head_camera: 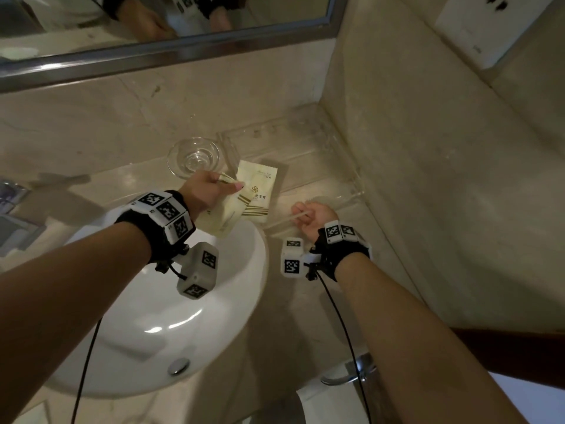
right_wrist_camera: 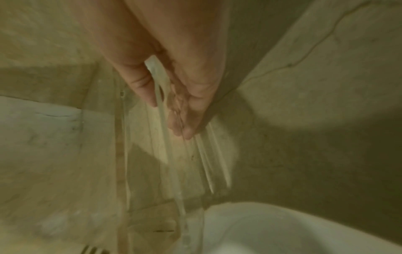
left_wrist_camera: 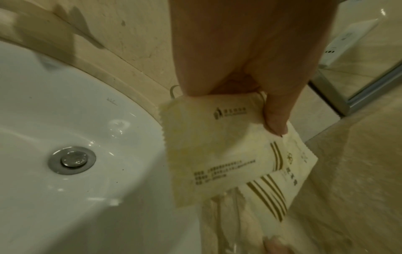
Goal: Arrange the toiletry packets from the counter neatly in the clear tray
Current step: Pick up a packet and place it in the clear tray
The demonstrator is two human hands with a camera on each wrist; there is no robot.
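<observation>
My left hand [head_camera: 224, 186] pinches a fan of cream toiletry packets [head_camera: 256, 191] with gold stripes, held above the counter between the basin and the clear tray [head_camera: 308, 154]. In the left wrist view the thumb [left_wrist_camera: 276, 118] presses onto the packets [left_wrist_camera: 217, 154], and at least two overlap. The tray is transparent, sits in the counter's back right corner and looks to hold nothing. My right hand [head_camera: 305, 213] curls round the tray's front rim [head_camera: 284, 221]. The right wrist view is blurred, with fingers [right_wrist_camera: 141, 80] wrapped over the clear edge [right_wrist_camera: 162, 106].
A clear glass cup [head_camera: 193, 157] stands just left of the tray, behind my left hand. The white basin [head_camera: 171, 316] fills the lower left, with a drain [left_wrist_camera: 71, 159]. A mirror [head_camera: 153, 53] runs along the back and a marble wall [head_camera: 428, 148] closes the right side.
</observation>
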